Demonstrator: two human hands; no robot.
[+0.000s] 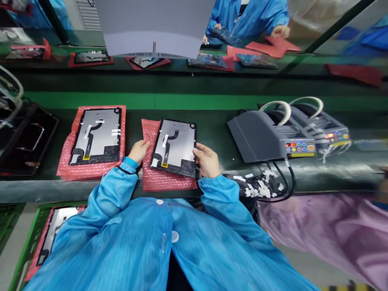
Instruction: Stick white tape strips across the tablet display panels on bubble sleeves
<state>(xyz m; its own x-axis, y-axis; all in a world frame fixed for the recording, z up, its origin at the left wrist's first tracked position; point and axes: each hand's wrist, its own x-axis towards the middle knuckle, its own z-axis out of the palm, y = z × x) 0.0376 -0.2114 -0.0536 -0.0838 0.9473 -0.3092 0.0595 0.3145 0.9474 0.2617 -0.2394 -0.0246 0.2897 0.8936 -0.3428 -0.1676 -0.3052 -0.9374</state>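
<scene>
In front of me a tablet screen panel (177, 139), silver-backed with a black frame and a dark flex cable, lies slightly tilted over a pink bubble-wrap bag (169, 180). My right hand (207, 161) grips the panel's right edge between thumb and fingers. At the bag's left edge, my left hand (139, 151) pinches the pink wrap, apart from the panel. To the left, a second similar panel (98, 139) rests on a stack of pink bubble-wrap bags (68, 159).
Two grey tape dispensers (260, 137) with lit displays stand right, above white tape scraps (265, 184). A black box (27, 137) is far left. Below left, a green crate (26, 254) holds another panel. Wrapped panels line the conveyor (176, 72); a co-worker in blue (248, 18) stands opposite.
</scene>
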